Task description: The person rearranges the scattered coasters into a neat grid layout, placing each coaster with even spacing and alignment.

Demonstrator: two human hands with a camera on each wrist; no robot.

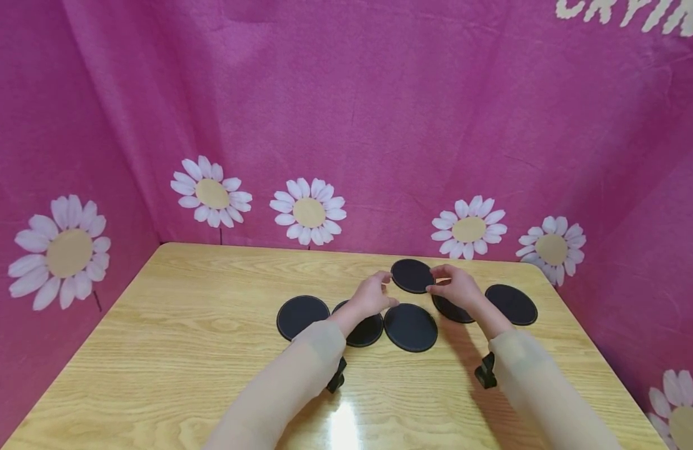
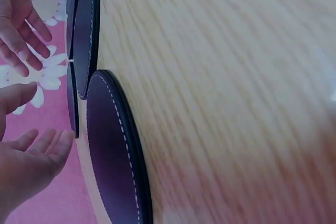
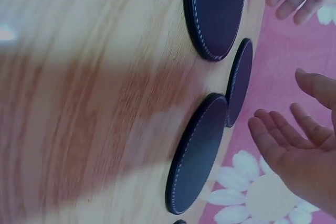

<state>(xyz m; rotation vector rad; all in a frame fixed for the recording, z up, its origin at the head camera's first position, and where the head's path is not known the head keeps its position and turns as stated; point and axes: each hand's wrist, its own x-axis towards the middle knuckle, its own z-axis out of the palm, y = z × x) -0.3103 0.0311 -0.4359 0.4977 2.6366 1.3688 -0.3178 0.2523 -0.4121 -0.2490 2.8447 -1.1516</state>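
Several round black coasters with pale stitched rims lie flat on the table. In the head view, the back coaster [image 1: 413, 275] sits between my two hands. My left hand [image 1: 370, 296] hovers over the middle coaster [image 1: 366, 329], beside the front coaster [image 1: 410, 328]; its fingers are loosely bent and hold nothing. Partly covering another coaster [image 1: 452, 309], my right hand [image 1: 457, 289] has its fingers reaching inward with nothing in them. Both wrist views show the left hand [image 2: 31, 169] and right hand [image 3: 294, 150] raised off the coasters, thumbs apart from fingers.
One coaster [image 1: 303, 317] lies at the left end of the group and another [image 1: 511, 304] at the right. The wooden table [image 1: 172, 350] meets a pink cloth [image 1: 346, 125] with printed daisies at its back and sides.
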